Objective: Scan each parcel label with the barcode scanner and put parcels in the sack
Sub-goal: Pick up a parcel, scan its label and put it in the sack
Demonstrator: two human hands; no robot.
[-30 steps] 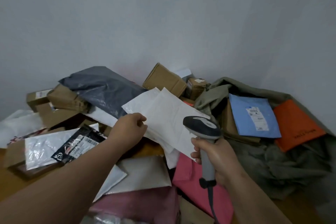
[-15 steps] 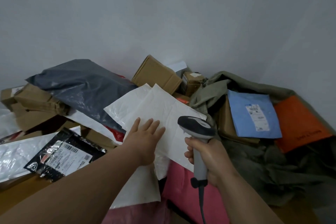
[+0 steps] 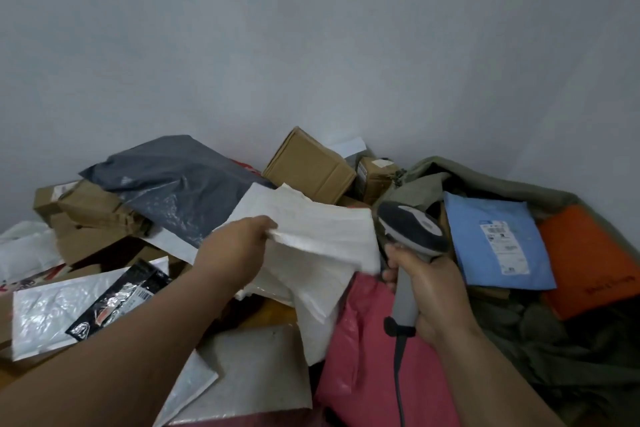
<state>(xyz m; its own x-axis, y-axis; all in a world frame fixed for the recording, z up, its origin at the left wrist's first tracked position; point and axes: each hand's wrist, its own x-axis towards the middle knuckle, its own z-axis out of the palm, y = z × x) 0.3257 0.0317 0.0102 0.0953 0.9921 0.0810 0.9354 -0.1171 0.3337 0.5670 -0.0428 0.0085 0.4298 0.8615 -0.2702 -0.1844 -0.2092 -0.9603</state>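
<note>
My left hand [image 3: 239, 246] grips the near edge of a white padded mailer [image 3: 322, 232] and lifts it off the pile; no label shows on its visible side. My right hand [image 3: 429, 291] holds the grey barcode scanner [image 3: 412, 229] by its handle, head up, just right of the mailer. The olive sack [image 3: 540, 326] lies open at the right with a blue parcel [image 3: 495, 243] and an orange parcel [image 3: 595, 260] inside. A pink mailer [image 3: 367, 350] lies under the scanner.
A dark grey poly bag [image 3: 176, 187], brown cardboard boxes [image 3: 308, 166], a black foil pouch [image 3: 117, 302], white bags [image 3: 48, 312] and a grey mailer [image 3: 263, 374] crowd the wooden table. A grey wall stands close behind.
My left hand went from lying flat on the white mailer to gripping its edge and lifting it. The scanner stayed beside it in my right hand.
</note>
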